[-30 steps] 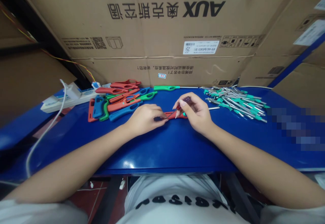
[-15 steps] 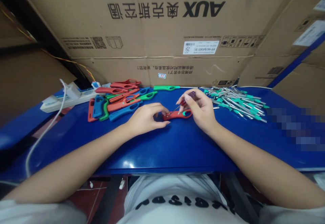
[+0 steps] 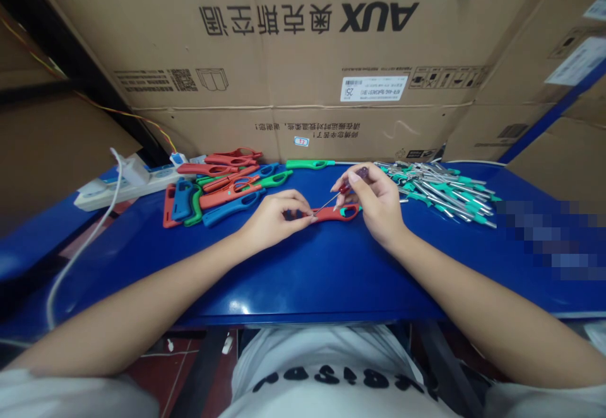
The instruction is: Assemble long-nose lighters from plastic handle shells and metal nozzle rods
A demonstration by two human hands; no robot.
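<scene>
A red lighter handle (image 3: 337, 213) with a teal trigger lies flat on the blue tabletop between my hands. My left hand (image 3: 277, 216) has thumb and fingers closed on its left end, which the fingertips partly cover. In my right hand (image 3: 376, 203) is a screwdriver (image 3: 345, 188) with a dark red handle, held at a slant. Its thin metal shaft points down and left to the lighter's left end, close to my left fingertips. Whether the tip sits in a hole there, I cannot tell.
Red, blue and green lighter handles (image 3: 230, 184) are heaped left of my hands. On the right lies a pile of metal tubes with teal parts (image 3: 445, 192). A green lighter (image 3: 310, 164) rests along the cardboard (image 3: 284, 89) behind. A white power strip (image 3: 127, 185) stands far left.
My left thumb and fingers have closed on the lighter handle's left end. The screwdriver has shifted slightly right and more of its shaft shows.
</scene>
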